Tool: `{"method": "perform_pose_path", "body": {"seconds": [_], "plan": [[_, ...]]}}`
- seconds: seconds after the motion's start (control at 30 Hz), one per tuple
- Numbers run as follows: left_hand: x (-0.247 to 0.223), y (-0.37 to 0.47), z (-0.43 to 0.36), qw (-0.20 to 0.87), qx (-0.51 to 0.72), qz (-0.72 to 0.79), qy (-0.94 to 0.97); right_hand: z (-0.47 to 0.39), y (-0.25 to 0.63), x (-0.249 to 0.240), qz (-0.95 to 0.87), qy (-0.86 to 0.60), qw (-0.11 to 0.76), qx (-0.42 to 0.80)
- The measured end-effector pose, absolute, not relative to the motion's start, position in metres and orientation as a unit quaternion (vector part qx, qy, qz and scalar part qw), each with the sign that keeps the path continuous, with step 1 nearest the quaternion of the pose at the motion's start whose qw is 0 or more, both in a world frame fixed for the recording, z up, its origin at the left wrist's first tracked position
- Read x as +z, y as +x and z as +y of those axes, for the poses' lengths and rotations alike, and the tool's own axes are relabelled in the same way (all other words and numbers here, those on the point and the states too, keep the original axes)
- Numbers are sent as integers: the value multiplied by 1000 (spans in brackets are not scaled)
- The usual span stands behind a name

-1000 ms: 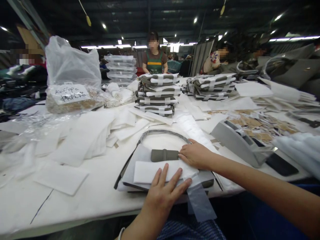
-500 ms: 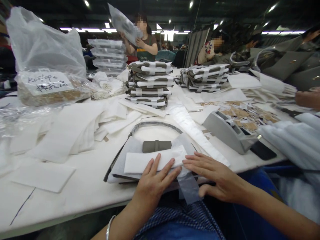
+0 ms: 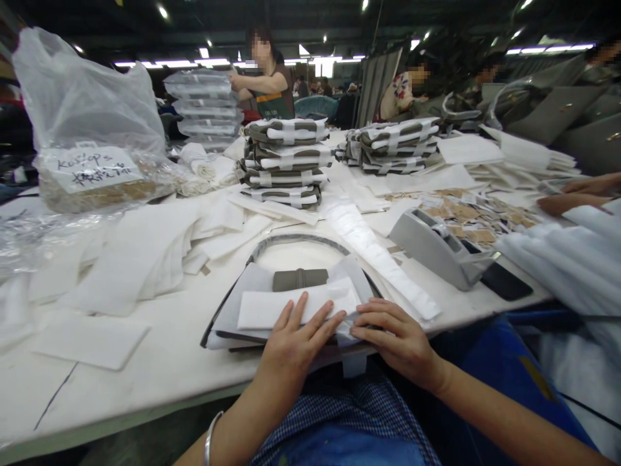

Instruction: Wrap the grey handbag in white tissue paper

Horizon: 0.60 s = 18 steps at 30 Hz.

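Two bare hands rest side by side at the near edge of a white table [image 3: 145,382], both on the same flat bundle. The left hand [image 3: 294,343] lies palm down with its fingers spread wide, pressing on a white sheet of paper [image 3: 272,307] that wraps the front of a grey bag [image 3: 228,317] lying flat. A thin bangle [image 3: 208,440] sits on that wrist. The right hand [image 3: 395,336] is also flat and open, fingers loosely spread, its fingertips touching the right end of the same paper, just beside the left hand's fingertips. Neither hand grips anything; both only press down.

Just beyond the paper, a small grey folded tab [image 3: 299,279] lies across the bag, and the bag's curved grey handle [image 3: 301,241] arches behind it on the table. A strip of clear tape [image 3: 353,364] hangs over the table edge between the two hands.

To the right, near the bag, stands a grey tape dispenser [image 3: 436,249], with a dark phone [image 3: 507,281] just beside it. Further back stand two stacks of wrapped grey bags [image 3: 286,162], and at far left a clear plastic sack [image 3: 92,123] with a handwritten label. Loose white sheets [image 3: 145,252] cover much of the table. Another person's hands [image 3: 577,194] show at the right edge.
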<state>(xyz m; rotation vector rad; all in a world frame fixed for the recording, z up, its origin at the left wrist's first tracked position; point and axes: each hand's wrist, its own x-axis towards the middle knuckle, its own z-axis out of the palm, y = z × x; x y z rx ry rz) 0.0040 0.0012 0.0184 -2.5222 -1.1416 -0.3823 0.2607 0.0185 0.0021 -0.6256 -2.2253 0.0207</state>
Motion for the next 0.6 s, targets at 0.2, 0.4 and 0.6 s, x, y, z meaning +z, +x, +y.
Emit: {"method": "perform_pose_path", "body": {"seconds": [0.2, 0.4, 0.6], "plan": [[24, 8, -4, 150, -123, -396, -897, 18, 262, 0, -882, -260, 393, -6], [23, 5, -4, 67, -90, -407, -907, 15, 264, 9, -911, -280, 303, -9], [28, 6, -3, 18, -95, -419, -903, 8, 266, 30, -914, -292, 267, 96]]}}
